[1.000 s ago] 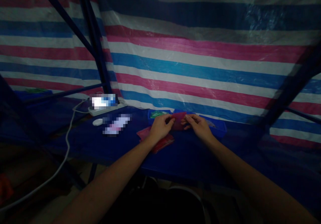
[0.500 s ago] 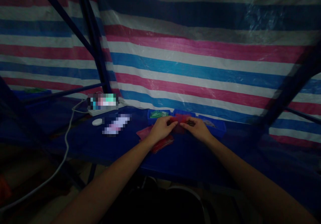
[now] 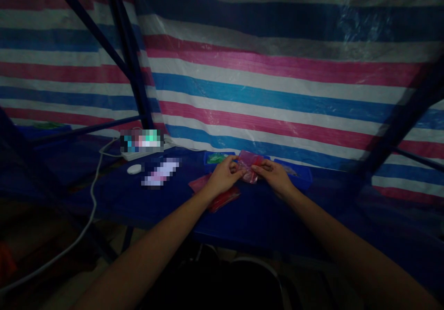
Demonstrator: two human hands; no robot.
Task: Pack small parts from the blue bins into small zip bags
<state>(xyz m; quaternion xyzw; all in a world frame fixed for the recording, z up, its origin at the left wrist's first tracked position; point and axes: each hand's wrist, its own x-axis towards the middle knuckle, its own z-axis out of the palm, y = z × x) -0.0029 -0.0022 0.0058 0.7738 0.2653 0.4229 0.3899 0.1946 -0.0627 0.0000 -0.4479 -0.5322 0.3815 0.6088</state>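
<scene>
Between my two hands is a small translucent pink-red plastic bag point(image 3: 249, 164), raised in front of the blue bins. My left hand point(image 3: 226, 173) pinches its left side. On the right edge, near a red strip, my right hand point(image 3: 272, 175) grips it with thumb and fingers. Whether anything is inside the bag I cannot make out. More pink-red bags point(image 3: 224, 199) lie on the blue tabletop, partly under my left wrist. Just behind my left hand, a blue bin point(image 3: 209, 158) holds green packets point(image 3: 218, 158). Another blue bin point(image 3: 303, 175) stands beyond my right hand, its contents dim.
A white power strip point(image 3: 149, 151) with a blurred-out patch above it lies at the back left, its white cable point(image 3: 93, 194) hanging off the table. Nearby are a white round object point(image 3: 134, 169) and a blurred bright item point(image 3: 161, 172). Blue metal posts point(image 3: 130, 55) flank a striped plastic sheet point(image 3: 277, 102).
The pink-red bag has turned and shows more of its face, standing higher between my hands. My fingers have shifted slightly on it; the loose bags and bins are where they were.
</scene>
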